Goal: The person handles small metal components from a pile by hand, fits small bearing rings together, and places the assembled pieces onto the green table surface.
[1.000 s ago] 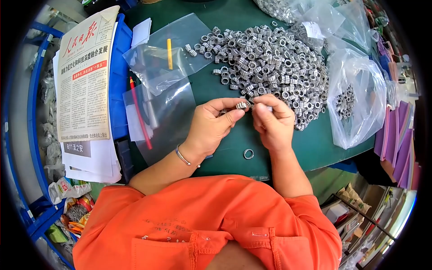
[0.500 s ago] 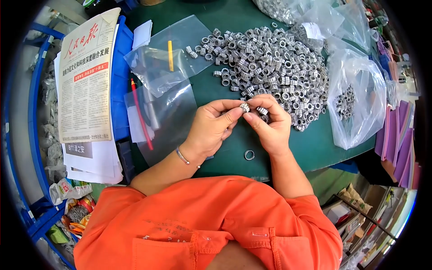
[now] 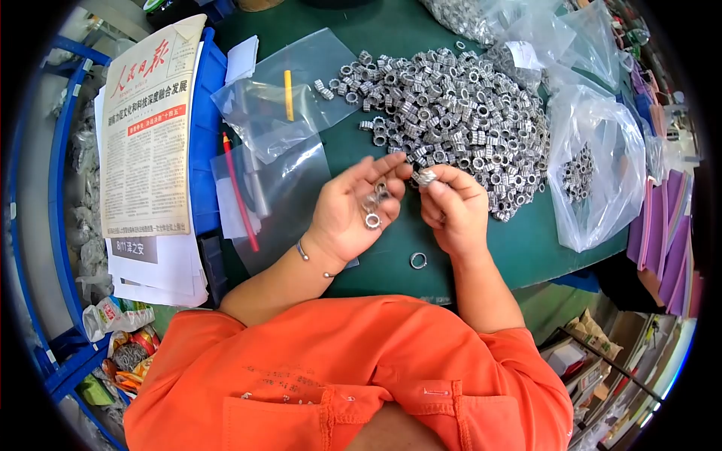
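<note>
My left hand (image 3: 352,204) is turned palm up with its fingers loosely curled, and a few small metal rings (image 3: 373,220) rest in the palm and against the fingers. Beside it, my right hand (image 3: 457,207) pinches a ridged metal ring (image 3: 426,177) between thumb and forefinger. Its other fingers are curled in, so anything under them is hidden. Just beyond both hands spreads a large heap of ridged metal rings (image 3: 459,105). One thinner ring (image 3: 418,260) lies alone on the green table near my body.
Clear plastic bags (image 3: 289,188) lie at left with a red pencil (image 3: 239,192) and a yellow stick (image 3: 289,95). A newspaper (image 3: 147,135) covers a blue bin (image 3: 204,128). At right, a plastic bag (image 3: 594,165) holds more rings. The green table (image 3: 368,282) ends near my body.
My hands have moved apart. The left has turned palm up and opened out, showing rings in it; the ring formerly between both hands' fingertips now appears in my right hand's pinch.
</note>
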Available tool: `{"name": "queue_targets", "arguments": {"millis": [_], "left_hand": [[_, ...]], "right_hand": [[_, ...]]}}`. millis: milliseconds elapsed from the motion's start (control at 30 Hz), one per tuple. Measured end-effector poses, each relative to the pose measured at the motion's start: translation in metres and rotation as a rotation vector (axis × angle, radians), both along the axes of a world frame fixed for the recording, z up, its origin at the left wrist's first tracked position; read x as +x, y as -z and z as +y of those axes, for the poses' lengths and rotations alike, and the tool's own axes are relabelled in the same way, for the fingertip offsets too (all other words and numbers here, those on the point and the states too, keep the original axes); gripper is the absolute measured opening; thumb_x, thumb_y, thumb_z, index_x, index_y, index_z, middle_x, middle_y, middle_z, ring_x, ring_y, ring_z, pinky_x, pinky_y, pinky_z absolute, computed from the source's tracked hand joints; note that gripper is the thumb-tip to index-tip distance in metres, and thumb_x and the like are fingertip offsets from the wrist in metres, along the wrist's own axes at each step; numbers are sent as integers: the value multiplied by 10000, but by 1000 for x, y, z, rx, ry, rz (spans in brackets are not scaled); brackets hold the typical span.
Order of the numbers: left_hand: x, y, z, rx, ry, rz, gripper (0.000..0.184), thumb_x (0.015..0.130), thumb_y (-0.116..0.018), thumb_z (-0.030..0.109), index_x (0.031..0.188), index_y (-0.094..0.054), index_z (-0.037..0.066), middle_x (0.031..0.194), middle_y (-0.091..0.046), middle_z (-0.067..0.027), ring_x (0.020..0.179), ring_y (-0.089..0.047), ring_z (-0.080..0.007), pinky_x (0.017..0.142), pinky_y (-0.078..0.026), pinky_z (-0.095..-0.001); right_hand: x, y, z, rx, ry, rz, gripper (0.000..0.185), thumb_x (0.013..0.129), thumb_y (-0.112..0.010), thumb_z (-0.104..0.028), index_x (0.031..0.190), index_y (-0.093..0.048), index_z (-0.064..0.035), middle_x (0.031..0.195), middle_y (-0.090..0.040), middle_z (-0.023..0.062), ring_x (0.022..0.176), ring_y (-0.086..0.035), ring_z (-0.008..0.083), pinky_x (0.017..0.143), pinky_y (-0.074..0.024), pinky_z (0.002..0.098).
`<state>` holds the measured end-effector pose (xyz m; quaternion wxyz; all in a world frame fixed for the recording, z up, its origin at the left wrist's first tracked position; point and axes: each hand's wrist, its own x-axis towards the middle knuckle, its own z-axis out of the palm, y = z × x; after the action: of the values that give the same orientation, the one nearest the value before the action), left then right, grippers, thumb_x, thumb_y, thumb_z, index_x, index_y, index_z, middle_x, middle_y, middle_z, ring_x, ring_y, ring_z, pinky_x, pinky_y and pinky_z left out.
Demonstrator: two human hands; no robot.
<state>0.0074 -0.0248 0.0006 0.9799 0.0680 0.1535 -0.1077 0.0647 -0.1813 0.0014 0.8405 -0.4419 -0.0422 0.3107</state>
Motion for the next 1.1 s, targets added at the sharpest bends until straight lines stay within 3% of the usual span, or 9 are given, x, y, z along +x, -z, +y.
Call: {"name": "queue_targets", "arguments": {"millis": [67,233,300,367,433,633,800,900,1100], "left_hand": [[3,-1,1,-218,-126,38,379,918,-389,228,1180,-444,-41,1184,-496,-158,1079,-497,-245,924,-406,-358],[1,-5,0,-159,-172,0,471,923,-353,249,1280,-326,-56,1363,-289,-220,1288,-255,-315,1067,-208,-426],[0,-4,0,-168,-146,-24,482,922,-345,263,1283,-324,-55,1371,-281,-216,1288,-252,-321,1060,-217,-425],[0,-2,1,-155,-133,-49,485,921,-342,265,1287,-322,-53,1375,-277,-215,1291,-248,-320,1054,-225,-420],[0,0,1,-141,-117,-76,488,920,-340,267,1290,-319,-51,1379,-272,-214,1293,-244,-319,1047,-234,-415],[0,1,0,-92,-104,-141,467,890,-394,184,1292,-316,-42,1343,-339,-195,1275,-286,-290,998,-311,-369],[-2,10,-5,179,-3,-15,213,857,-508,67,1060,-515,6,1020,-567,-105,814,-568,-134,751,-459,-250],[-2,6,-5,295,52,21,118,840,-589,130,919,-558,47,795,-570,-20,577,-488,-45,513,-404,-166],[-6,-1,-6,326,98,101,131,829,-619,166,856,-549,59,681,-484,20,536,-404,-20,396,-287,-142]], "right_hand": [[6,-4,-2,112,-2,140,167,820,-478,-19,950,-561,44,783,-564,120,454,-403,93,363,-289,179],[6,-9,3,266,-18,55,176,788,-468,-23,929,-557,31,800,-564,148,518,-477,131,362,-313,181],[8,-8,1,9,-129,-176,134,772,-548,4,899,-586,23,794,-578,111,589,-519,137,398,-342,173],[7,-8,11,-567,-5,-1022,262,697,-672,10,952,-618,-23,742,-566,51,623,-540,123,490,-408,208],[-2,-17,20,-717,-18,-1066,297,676,-688,9,961,-623,-43,719,-550,53,613,-535,128,500,-422,240],[-2,-5,21,-661,121,-1131,259,631,-725,12,862,-616,-33,725,-561,62,606,-540,143,508,-441,249],[-1,1,20,-612,224,-1248,216,632,-728,14,802,-598,-13,738,-581,75,604,-548,160,520,-447,246],[-3,2,19,-581,264,-1083,209,631,-731,15,779,-586,-11,735,-582,77,605,-550,173,523,-444,248],[-3,-5,17,-588,257,-1203,215,619,-727,33,780,-592,-14,714,-571,71,608,-548,166,517,-436,242]]}}
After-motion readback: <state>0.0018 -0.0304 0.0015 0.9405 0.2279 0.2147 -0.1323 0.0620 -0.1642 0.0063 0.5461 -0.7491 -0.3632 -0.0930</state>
